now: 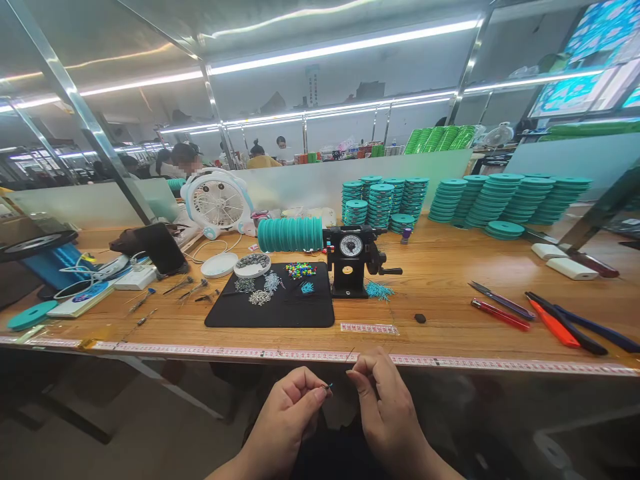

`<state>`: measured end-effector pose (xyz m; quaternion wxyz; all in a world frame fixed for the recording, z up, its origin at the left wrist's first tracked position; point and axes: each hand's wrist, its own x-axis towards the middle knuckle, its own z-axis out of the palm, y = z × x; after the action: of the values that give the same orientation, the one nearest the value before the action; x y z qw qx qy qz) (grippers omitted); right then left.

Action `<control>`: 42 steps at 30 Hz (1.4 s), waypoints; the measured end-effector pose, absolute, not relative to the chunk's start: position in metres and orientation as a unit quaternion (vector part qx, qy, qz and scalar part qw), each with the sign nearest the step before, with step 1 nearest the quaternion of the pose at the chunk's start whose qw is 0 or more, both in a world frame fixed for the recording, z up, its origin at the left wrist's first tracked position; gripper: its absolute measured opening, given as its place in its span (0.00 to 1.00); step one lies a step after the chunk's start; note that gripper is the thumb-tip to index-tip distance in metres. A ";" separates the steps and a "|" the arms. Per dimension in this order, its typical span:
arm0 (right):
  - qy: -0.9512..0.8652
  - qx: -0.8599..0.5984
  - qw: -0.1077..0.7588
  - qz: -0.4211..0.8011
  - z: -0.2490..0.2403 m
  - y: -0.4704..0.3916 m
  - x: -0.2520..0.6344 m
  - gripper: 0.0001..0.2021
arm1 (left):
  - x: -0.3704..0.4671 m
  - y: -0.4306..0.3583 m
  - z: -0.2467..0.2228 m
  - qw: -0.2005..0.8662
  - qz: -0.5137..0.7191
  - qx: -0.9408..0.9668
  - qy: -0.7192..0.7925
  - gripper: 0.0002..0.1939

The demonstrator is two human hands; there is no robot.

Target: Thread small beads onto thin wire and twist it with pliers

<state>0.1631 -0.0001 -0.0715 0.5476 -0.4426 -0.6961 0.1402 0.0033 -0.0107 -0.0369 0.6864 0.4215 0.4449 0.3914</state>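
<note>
Hands: both were in front of the tabletop's (435, 267) near edge, the left hand (293, 407) with thumb and forefinger pinched together, the right hand (385, 393) with thumb and forefinger brought nearly together.
Blue-tipped piece (329, 386): sat at the left fingertips, long axis running roughly sideways, blue end toward the right hand; left hand nearer, since it held the piece.
Gap: right thumb lay just beside the blue end, to its right and slightly farther out, apart from it.
Thin dark strand (350, 355): stood slantwise by the right fingertips; whether they gripped it, could not tell.
Tape strip (265, 354): ran along the near edge, beyond the hands.
Black mat (280, 317): ahead and left, bearing coloured beads (301, 270) and silver bits (260, 297).
Dial machine (350, 247): stood at the mat's right, teal spools (290, 235) out to its left.
Pliers (555, 323): well to the right.
Hard to make out: most of the piece was covered by the left fingers; strand's lower end lost; forearms cut off below.
</note>
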 end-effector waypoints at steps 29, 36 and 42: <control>-0.700 -0.457 0.537 0.115 -0.070 0.006 0.164 0.07 | 0.009 -0.012 -0.035 0.684 0.407 0.405 0.450 0.16; -0.696 -0.460 0.541 0.105 -0.066 0.009 0.165 0.07 | 0.008 -0.012 -0.035 0.678 0.412 0.408 0.451 0.15; -0.736 -0.422 0.524 0.078 -0.066 0.009 0.166 0.08 | 0.008 -0.012 -0.038 0.689 0.407 0.399 0.448 0.16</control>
<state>0.1658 0.0087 -0.0657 0.5238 -0.4222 -0.7358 0.0775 0.0085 -0.0117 -0.0381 0.6892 0.3985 0.4478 0.4070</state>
